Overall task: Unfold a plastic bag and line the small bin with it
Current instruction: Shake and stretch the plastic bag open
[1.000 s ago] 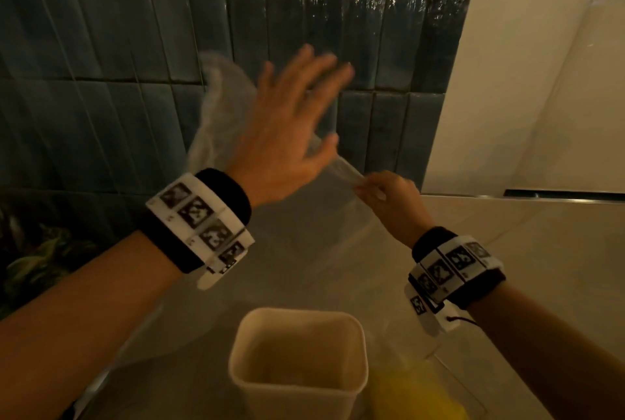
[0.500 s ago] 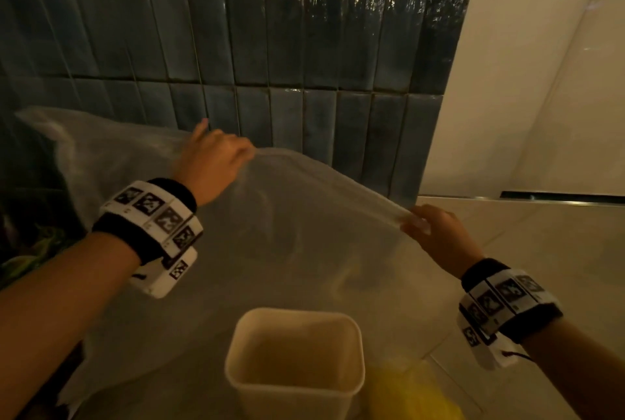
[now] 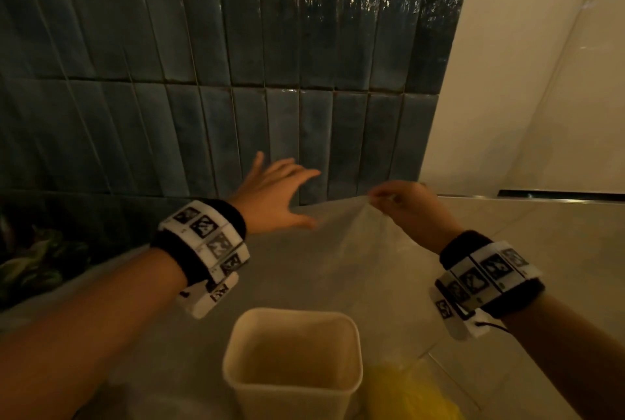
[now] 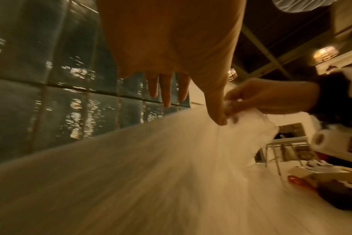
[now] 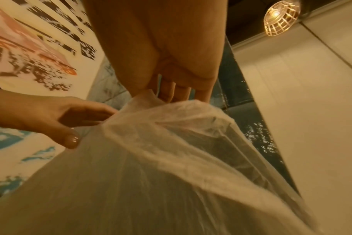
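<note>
A thin translucent plastic bag [image 3: 341, 260] hangs in front of me, above and behind the small cream bin [image 3: 295, 314]. My right hand [image 3: 394, 199] pinches the bag's top corner between thumb and fingers; the right wrist view shows that pinch on the bag [image 5: 161, 159] at the right hand [image 5: 151, 92]. My left hand [image 3: 280, 199] is spread just left of it, fingers straight. In the left wrist view the left hand [image 4: 191, 103] has its thumb against the bag [image 4: 151, 174], beside the right hand [image 4: 261, 98]. The bin stands upright with nothing inside it.
A dark blue tiled wall [image 3: 236, 81] rises close behind the bag, and a pale wall [image 3: 541, 98] stands to the right. Something yellow [image 3: 409, 392] lies on the floor right of the bin. Green leaves [image 3: 30, 264] show at the left edge.
My left hand let go of the bag's top edge and swung right towards the right hand, fingers now spread. The bag, stretched wide before, hangs slack from the right hand's pinch.
</note>
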The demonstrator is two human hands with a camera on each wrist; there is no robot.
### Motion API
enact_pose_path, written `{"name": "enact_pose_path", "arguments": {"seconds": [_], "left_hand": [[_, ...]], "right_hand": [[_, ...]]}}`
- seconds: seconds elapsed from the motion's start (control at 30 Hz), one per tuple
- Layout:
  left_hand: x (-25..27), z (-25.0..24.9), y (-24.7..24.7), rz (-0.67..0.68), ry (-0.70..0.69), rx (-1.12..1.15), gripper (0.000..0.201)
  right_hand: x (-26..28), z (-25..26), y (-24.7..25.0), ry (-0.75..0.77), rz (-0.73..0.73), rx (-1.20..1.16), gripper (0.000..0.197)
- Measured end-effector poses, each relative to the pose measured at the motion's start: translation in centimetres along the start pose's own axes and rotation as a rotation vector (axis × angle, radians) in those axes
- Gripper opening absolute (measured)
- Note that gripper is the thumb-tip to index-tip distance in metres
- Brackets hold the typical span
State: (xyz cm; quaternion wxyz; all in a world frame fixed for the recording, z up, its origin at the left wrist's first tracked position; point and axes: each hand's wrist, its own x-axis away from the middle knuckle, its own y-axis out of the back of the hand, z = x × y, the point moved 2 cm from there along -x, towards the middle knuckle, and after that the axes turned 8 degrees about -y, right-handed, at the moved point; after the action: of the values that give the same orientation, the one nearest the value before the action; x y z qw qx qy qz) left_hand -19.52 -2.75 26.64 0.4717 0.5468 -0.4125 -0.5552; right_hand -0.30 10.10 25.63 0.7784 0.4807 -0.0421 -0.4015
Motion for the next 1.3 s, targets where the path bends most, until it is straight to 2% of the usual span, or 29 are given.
{"name": "enact_pose_path", "arguments": {"seconds": [0.07,0.13,0.2,0.3,0.37,0.47,0.57,0.67,0.77,0.8,0.87,0.9,0.97,1.03,1.1,1.23,1.27,1.3], "left_hand": [[-0.9,-2.1,-0.7,-0.018,-0.051,0.034,0.074],[-1.1,-2.9,-1.3,-0.046,-0.078,0.061,0.044],[-0.8,-2.5,-1.7,-0.098,-0.06,0.152,0.028],[0.0,-0.9,-1.4,-0.219,0.003,0.355,0.023],[0.6,0.5,-0.8,-0.274,0.03,0.522,0.022],[1.4,2.1,0.0,-0.287,0.036,0.669,0.022],[1.7,2.9,0.6,-0.261,0.03,0.709,0.018],[1.8,3.5,1.1,-0.229,0.013,0.728,0.017],[2.0,3.8,1.2,-0.087,0.018,0.687,0.021],[2.1,3.6,1.3,-0.017,0.026,0.673,0.031],[2.2,3.0,1.4,0.087,0.028,0.685,0.063],[2.2,2.5,1.6,0.106,0.025,0.72,0.078],[1.9,1.3,2.3,0.111,0.004,0.835,0.092],[1.5,0.0,3.3,0.106,-0.035,0.962,0.092],[1.0,-1.5,4.2,0.093,-0.039,0.994,0.085],[-0.3,-3.8,4.8,0.012,0.047,0.66,0.082],[-0.5,-3.8,4.6,0.008,0.046,0.529,0.074],[-0.6,-3.5,4.3,0.01,0.032,0.41,0.057]], "right_hand": [[-0.2,1.6,0.0,0.06,0.052,0.049,0.019],[-0.1,2.5,0.3,0.096,0.094,0.058,0.019],[0.2,2.5,0.6,0.096,0.15,0.021,0.025],[0.8,0.5,0.7,0.034,0.268,0.053,0.051],[1.2,-1.4,0.3,-0.003,0.294,0.11,0.071],[1.3,-3.3,-0.4,-0.017,0.199,0.097,0.083],[0.7,-3.9,-0.4,0.004,0.043,0.112,0.07],[-0.3,-4.4,-0.2,0.028,-0.083,0.117,0.039],[-1.3,-4.2,0.1,0.04,-0.15,0.084,0.023],[-1.5,-3.8,0.2,0.033,-0.149,0.062,0.022],[-1.8,-2.9,0.4,0.029,-0.127,0.012,0.018],[-2.0,-2.4,0.4,0.039,-0.115,-0.017,0.015],[-2.1,-1.1,0.5,0.073,-0.112,-0.041,0.017],[-2.1,0.2,0.3,0.102,-0.103,-0.052,0.028],[-2.1,1.5,0.1,0.145,-0.118,-0.047,0.03],[-2.2,3.5,-0.6,0.197,-0.095,-0.083,0.008],[-2.2,3.8,-0.7,0.203,-0.087,-0.1,0.009],[-2.1,4.0,-0.7,0.213,-0.083,-0.118,0.01]]}}
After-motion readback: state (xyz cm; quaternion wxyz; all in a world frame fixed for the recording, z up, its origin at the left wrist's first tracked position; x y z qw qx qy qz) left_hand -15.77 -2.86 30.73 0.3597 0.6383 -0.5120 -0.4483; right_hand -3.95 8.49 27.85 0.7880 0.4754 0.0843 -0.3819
